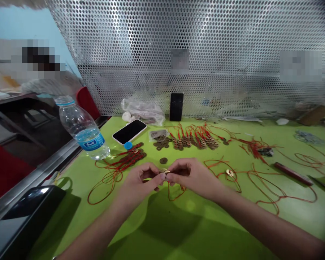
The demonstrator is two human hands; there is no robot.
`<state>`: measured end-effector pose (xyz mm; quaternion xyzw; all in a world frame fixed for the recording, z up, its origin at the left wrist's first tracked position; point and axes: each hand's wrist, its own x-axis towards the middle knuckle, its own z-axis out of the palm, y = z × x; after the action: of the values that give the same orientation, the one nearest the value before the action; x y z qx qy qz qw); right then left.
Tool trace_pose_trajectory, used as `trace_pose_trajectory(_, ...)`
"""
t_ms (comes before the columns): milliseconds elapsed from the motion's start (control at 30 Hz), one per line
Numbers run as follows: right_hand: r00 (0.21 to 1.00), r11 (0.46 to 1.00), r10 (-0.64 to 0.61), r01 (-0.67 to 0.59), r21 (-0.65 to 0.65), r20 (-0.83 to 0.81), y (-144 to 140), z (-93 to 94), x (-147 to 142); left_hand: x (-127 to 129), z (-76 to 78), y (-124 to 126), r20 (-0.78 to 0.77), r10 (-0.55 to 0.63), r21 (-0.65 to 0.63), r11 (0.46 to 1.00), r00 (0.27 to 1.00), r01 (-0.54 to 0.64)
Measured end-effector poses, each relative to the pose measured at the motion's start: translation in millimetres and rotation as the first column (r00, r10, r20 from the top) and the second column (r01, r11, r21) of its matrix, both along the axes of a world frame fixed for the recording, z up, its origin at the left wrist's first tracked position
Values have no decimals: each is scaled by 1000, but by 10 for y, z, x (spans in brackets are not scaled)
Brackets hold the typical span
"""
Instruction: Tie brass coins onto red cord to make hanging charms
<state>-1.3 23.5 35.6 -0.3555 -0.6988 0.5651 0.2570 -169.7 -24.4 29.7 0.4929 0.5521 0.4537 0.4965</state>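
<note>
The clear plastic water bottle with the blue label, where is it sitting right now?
In the head view, the clear plastic water bottle with the blue label stands at the left edge of the green table, beside the white-cased phone lying face up and the small blue cap.

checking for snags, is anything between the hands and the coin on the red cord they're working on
Nothing visible is. The left hand and right hand both pinch the coin directly at their fingertips, the red cord hanging below. The loose coin lies apart on the green table, beyond them.
</note>
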Motion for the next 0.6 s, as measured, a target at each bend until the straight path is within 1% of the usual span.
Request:
trace_pose_trajectory(67, 1000, 998, -19, 17, -63, -23, 25, -28, 25, 7, 30, -8, -29, -1, 13, 1000, 1000, 1)
trace_pose_trajectory(133, 999, 996, -35, 32, -87, -35, 35, -43, 46, 13, 49, -16, -47, 7, 30, 1000, 999, -5)
trace_pose_trajectory(267, 999, 996, -43, 41, -83, -29, 26, -45, 56, 18, 59, -29, -148, 36, 92, 995, 988, -22)
trace_pose_trajectory(367, 999, 997, -40, 39, -70, -12, 17, -40, 59, 23, 70, -34, -222, 47, 115, 993, 974, -22)
trace_pose_trajectory(600, 999, 995, -49, 48, -89, -9, 0, -32, 62, 43, 102, -42, -265, 39, 137, 991, 964, -2)
